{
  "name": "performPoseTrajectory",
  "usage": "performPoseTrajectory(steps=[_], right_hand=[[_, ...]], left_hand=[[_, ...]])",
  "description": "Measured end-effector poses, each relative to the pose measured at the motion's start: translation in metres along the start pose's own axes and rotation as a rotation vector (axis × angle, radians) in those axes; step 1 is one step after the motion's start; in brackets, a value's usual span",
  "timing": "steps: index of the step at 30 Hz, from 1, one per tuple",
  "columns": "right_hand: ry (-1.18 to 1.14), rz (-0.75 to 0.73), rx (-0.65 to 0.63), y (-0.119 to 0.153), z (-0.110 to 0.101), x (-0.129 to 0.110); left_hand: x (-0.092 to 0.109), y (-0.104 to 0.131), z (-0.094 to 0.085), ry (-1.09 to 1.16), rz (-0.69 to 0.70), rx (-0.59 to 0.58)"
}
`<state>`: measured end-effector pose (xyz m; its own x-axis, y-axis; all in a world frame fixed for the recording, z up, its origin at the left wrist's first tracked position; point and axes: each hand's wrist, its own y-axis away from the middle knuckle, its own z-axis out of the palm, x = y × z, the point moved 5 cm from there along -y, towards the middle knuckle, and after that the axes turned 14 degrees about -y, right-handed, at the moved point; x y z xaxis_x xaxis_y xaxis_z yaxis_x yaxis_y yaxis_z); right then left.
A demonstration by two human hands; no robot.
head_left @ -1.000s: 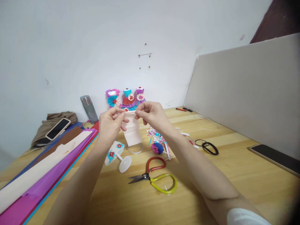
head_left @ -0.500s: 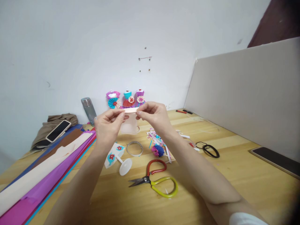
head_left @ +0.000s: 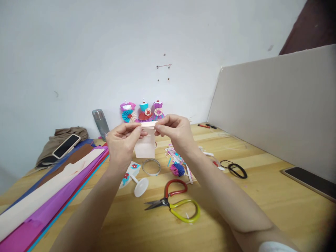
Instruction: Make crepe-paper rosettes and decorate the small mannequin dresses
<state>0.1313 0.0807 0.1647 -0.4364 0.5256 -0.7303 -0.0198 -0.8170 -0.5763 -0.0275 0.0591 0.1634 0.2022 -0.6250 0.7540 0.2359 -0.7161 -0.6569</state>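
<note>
The left hand (head_left: 120,143) and the right hand (head_left: 177,131) were raised over the table (head_left: 126,227), each with thumb and fingers pinched together on the pale paper (head_left: 145,149). The left hand had one end of its folded upper edge and the right hand the other, so that a narrow, pleated band ran level between the two pinches. The rest of the paper hung below the grip, creased across, its lower edge loose.

Beyond the grip, three paper dresses (head_left: 145,113) stood in a row by the wall (head_left: 105,63), their lower parts hidden behind the hands. Under the hanging paper, on the near side, lay a roll of tape (head_left: 151,174). Left of the roll and nearer, a white stand (head_left: 141,187) lay on its side, its flowered body partly covered by the left forearm. Straight below the grip and nearer still were the scissors (head_left: 164,202), blades pointing left, one handle loop red and the other yellow.

Below the right hand lay a pink and blue rosette (head_left: 177,169), with paper scraps (head_left: 172,152) just behind it. Farther right of the grip were a black band (head_left: 237,170) and a dark phone (head_left: 311,182). Left of the grip stood a bottle (head_left: 100,124), near a stack of coloured sheets (head_left: 65,182) and a pale-rimmed phone (head_left: 67,146) resting against brown cloth (head_left: 63,134).
</note>
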Motion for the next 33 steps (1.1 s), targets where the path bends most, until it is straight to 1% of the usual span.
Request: performPoseTrajectory(steps=[5,12,16,19,23,28,33], right_hand=[[0.000,-0.021,0.035,0.001,0.001,0.001],[0.042,-0.093,0.034,0.004,0.004,-0.002],[0.080,-0.158,0.002,0.003,0.004,-0.003],[0.145,-0.208,-0.042,0.002,0.003,0.001],[0.263,-0.308,-0.068,0.001,0.001,0.007],[0.419,-0.462,-0.096,0.002,0.001,0.007],[0.574,-0.566,-0.084,0.006,0.004,0.003]], left_hand=[[-0.002,0.004,0.001,-0.019,0.047,0.034],[0.002,0.006,0.001,-0.058,0.091,0.095],[0.001,0.005,0.001,-0.102,0.089,0.073],[-0.004,0.002,0.001,-0.122,0.076,0.050],[-0.013,-0.002,0.000,-0.147,0.091,0.044],[-0.015,-0.004,-0.002,-0.181,0.176,0.058],[-0.013,-0.003,-0.001,-0.269,0.275,0.060]])
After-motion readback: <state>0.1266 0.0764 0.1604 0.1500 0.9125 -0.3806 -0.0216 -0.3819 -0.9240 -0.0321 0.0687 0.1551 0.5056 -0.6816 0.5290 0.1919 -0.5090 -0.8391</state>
